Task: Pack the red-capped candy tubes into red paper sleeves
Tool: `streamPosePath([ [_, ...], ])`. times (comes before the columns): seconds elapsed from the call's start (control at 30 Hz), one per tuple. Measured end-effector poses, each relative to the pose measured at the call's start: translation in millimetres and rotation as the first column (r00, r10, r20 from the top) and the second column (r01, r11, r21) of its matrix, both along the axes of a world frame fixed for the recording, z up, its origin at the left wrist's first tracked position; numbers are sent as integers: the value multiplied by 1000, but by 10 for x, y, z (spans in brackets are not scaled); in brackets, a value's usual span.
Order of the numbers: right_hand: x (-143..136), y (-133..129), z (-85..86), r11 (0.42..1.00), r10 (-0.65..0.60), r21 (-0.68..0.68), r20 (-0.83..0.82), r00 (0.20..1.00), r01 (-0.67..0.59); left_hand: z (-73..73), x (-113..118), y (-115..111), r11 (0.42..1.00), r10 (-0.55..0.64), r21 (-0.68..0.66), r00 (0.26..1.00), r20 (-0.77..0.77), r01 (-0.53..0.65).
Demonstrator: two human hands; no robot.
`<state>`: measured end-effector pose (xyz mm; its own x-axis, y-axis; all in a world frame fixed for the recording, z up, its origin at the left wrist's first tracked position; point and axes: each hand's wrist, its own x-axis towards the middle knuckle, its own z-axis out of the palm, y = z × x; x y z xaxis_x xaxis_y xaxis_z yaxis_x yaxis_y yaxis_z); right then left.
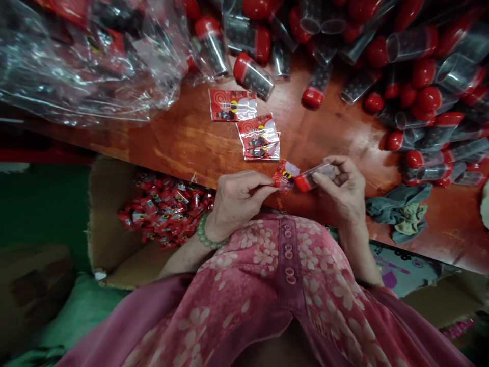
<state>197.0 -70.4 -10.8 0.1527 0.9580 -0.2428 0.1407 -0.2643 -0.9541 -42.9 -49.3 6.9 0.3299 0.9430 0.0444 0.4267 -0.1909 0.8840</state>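
At the table's near edge my left hand [244,198] pinches the edge of a small red printed packet [286,176]. My right hand [344,186] grips a clear tube with a red cap [305,179], its cap tilted down to the left against the packet. Whether the cap is inside the packet or only in front of it, I cannot tell. Just beyond my hands lie several flat red printed packets [257,130], partly overlapping. A red-capped tube with dark beads [254,76] rests on its side behind them.
Many red-capped tubes [416,102] are heaped at the back and right of the wooden table [171,137]. A clear plastic bag [126,76] lies back left. Below the left edge, a cardboard box [110,224] holds red packets. Crumpled cloths [405,211] lie at right.
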Motion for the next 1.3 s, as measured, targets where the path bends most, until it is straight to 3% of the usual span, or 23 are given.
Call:
streamPosePath([
  [0.1,80,-39,105,994,-62,87,-74,995,68,-49,22,8,993,60,-104,994,91,-51],
  [0.23,27,-88,270,982,-31,180,-119,992,53,-71,38,31,979,53,-200,989,137,-24],
  [0.4,-132,-135,390,979,-57,197,-4,998,57,-38,18,21,992,-20,-122,982,190,44],
  [0.7,-199,-198,475,968,-29,248,-11,1000,31,-76,15,-30,994,-107,-8,966,235,112],
  [1.03,-50,-330,461,982,103,117,315,944,-147,-183,64,-45,979,-106,-143,964,243,144],
  [1.3,0,-219,499,982,173,24,264,949,-186,-196,94,-24,922,-118,-340,969,216,188],
])
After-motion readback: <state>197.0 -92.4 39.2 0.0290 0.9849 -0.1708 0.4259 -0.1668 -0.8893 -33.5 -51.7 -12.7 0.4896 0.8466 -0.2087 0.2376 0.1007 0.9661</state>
